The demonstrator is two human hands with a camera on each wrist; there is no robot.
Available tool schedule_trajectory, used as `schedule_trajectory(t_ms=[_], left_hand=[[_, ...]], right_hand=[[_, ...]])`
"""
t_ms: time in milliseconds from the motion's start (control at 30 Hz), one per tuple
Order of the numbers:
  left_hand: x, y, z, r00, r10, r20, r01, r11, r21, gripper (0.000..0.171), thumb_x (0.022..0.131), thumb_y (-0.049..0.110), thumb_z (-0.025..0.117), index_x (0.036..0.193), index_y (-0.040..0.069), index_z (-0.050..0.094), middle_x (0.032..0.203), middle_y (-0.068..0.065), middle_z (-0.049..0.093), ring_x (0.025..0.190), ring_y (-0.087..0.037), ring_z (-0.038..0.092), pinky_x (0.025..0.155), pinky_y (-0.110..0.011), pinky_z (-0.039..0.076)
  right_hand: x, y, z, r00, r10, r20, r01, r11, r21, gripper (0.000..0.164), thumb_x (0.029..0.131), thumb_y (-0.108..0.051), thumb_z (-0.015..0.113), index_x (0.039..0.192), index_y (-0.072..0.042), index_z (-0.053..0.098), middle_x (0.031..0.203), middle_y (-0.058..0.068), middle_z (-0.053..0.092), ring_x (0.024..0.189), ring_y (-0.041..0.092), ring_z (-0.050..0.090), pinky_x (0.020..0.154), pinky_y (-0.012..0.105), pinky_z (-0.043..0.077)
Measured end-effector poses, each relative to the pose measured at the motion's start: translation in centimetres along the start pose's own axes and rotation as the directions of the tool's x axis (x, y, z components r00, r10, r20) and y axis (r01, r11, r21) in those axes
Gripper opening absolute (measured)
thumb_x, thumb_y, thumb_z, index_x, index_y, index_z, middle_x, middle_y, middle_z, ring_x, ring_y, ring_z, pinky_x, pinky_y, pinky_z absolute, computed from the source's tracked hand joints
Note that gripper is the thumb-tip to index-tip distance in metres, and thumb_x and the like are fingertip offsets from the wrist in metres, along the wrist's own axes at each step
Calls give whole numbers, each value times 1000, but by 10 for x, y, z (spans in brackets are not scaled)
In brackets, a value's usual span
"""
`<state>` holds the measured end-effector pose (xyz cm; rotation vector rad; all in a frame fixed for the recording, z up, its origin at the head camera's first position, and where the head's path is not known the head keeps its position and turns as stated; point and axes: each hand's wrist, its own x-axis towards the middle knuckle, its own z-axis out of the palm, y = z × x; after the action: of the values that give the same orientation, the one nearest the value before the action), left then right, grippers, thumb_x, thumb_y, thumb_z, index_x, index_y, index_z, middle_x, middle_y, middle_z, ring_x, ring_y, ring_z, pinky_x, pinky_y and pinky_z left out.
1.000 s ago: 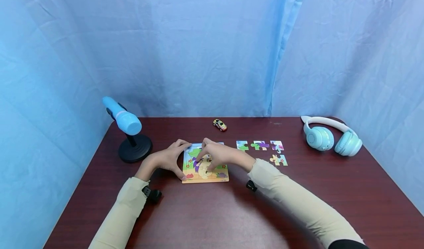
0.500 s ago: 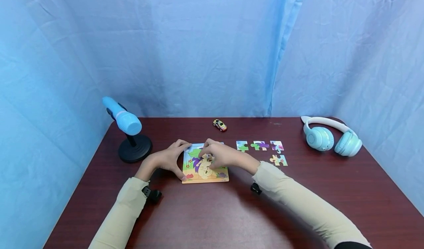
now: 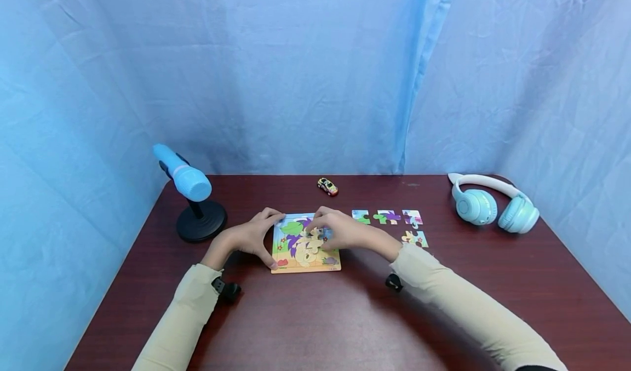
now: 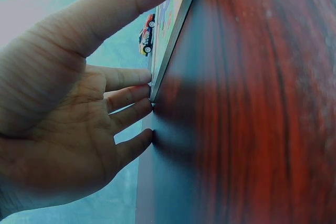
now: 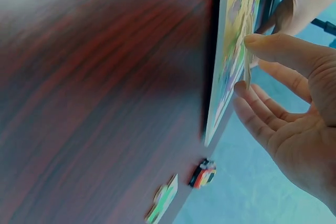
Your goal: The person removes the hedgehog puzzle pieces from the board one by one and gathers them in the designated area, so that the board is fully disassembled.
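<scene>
A cartoon jigsaw puzzle in a flat tray (image 3: pixel 296 268) lies on the table. My left hand (image 3: pixel 253 235) spans the tray's left side, thumb on the near corner and fingertips at the far corner. In the left wrist view, the fingers of the left hand (image 4: pixel 68 103) look straight and spread against the tray edge. Over the tray's right part, my right hand (image 3: pixel 340 230) pinches a puzzle piece (image 5: pixel 248 64) between thumb and fingertips. That piece is seen edge-on in the right wrist view, tilted close to the picture; my right hand (image 5: pixel 299 98) partly hides it.
Several loose puzzle pieces (image 3: pixel 388 216) lie right of the tray. A toy car (image 3: pixel 327 186) sits behind it. A blue microphone (image 3: pixel 189 182) on a black stand is at the left, cat-ear headphones (image 3: pixel 475 205) at the right. Blue curtains (image 3: pixel 305 75) hang behind.
My right hand has shifted rightward over the tray with the pinched puzzle piece, uncovering more of the picture's middle. The left hand has stayed in place.
</scene>
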<state>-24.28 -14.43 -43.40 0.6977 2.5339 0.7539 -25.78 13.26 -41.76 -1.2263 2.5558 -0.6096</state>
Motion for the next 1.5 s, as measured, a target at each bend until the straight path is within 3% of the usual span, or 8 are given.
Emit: schedule_trajectory(t_ms=[267, 633, 767, 867, 1067, 1500], left_hand=[[-1, -2, 1, 1000, 5, -13, -5, 1000, 2, 119, 68, 37, 95, 160, 4, 27, 155, -16, 30, 139, -35, 34, 115, -55, 40], [-1, -4, 1, 1000, 14, -18, -14, 1000, -3, 119, 67, 37, 96, 159, 4, 28, 153, -16, 31, 138, -35, 35, 114, -55, 41], [-1, -4, 1, 1000, 15, -17, -15, 1000, -6, 118, 68, 36, 95, 159, 3, 28, 153, -17, 31, 138, -35, 35, 114, -55, 41], [-2, -5, 0, 1000, 15, -15, -15, 1000, -6, 118, 68, 36, 95, 159, 3, 28, 153, -16, 31, 138, -35, 35, 113, -54, 42], [-2, -5, 0, 1000, 11, -16, -11, 1000, -4, 118, 68, 36, 95, 159, 3, 28, 154, -17, 30, 139, -35, 34, 113, -54, 42], [-1, -6, 0, 1000, 13, -16, -13, 1000, -8, 118, 69, 37, 95, 159, 3, 28, 154, -16, 30, 139, -35, 34, 115, -54, 41]], right_hand=[[-27, 22, -9, 999, 35, -28, -36, 999, -37, 40, 84, -9, 81, 123, -13, 74, 120, 9, 60, 101, 21, 58, 82, 31, 54], [-83, 57, -26, 995, 39, -89, -47, 995, -90, 42, 80, -3, 82, 121, -10, 74, 115, 9, 63, 96, 22, 62, 79, 35, 56], [-102, 69, -32, 994, 37, -98, -48, 993, -108, 42, 79, -1, 80, 120, -9, 74, 118, 11, 65, 104, 31, 63, 83, 42, 56], [-113, 76, -35, 993, 30, -111, -43, 993, -114, 42, 79, 1, 79, 120, -8, 74, 118, 11, 66, 103, 29, 63, 81, 39, 55], [-127, 86, -37, 989, 47, -138, -58, 995, -83, 45, 78, 4, 78, 121, -5, 73, 112, 11, 65, 90, 25, 60, 71, 34, 53], [-135, 94, -33, 984, 107, -143, -120, 988, -92, 45, 79, 2, 78, 123, -7, 72, 121, 13, 65, 103, 26, 63, 81, 42, 56]])
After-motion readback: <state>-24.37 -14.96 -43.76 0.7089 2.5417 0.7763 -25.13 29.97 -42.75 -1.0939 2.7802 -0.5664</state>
